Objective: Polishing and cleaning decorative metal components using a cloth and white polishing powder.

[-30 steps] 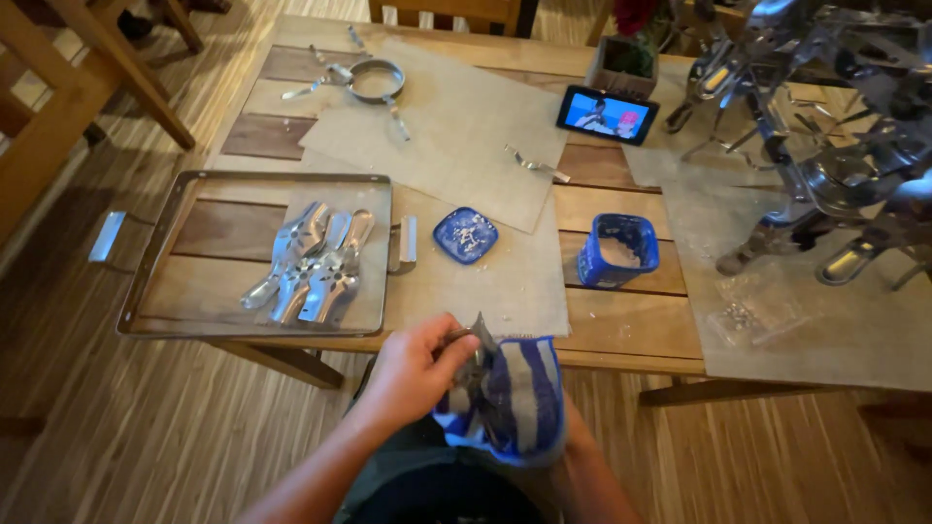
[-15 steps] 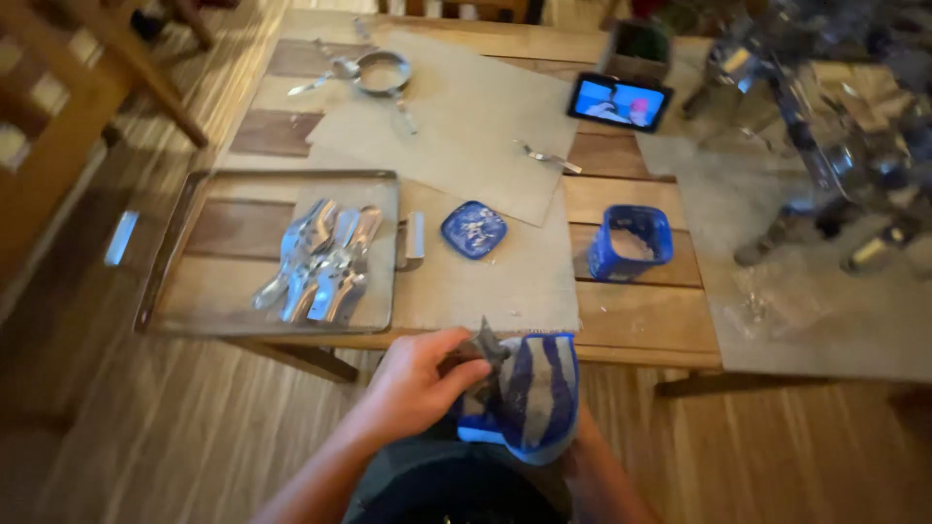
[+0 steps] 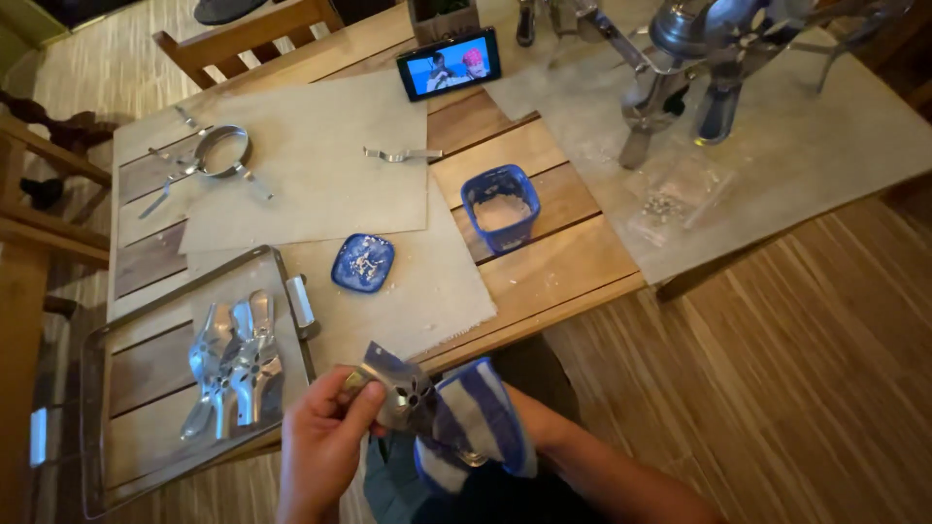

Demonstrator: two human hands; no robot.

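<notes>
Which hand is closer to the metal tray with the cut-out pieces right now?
Left. The left hand grips the shiny metal piece just off the metal tray's near right corner. The right hand, wrapped in a striped cloth, sits farther right, beyond that piece.

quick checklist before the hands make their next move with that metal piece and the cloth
1. Left hand pinches the flat silver metal piece with cut-out holes: ok.
2. Right hand is wrapped in the blue and white striped cloth, touching the piece: ok; its fingers are hidden.
3. Piece is held over the lap, off the wooden table: ok.
4. Metal tray has bare room beside the similar silver pieces: ok.
5. Small blue dish and blue square tub stand upright: ok.
6. How clean the piece is: cannot tell.
</notes>
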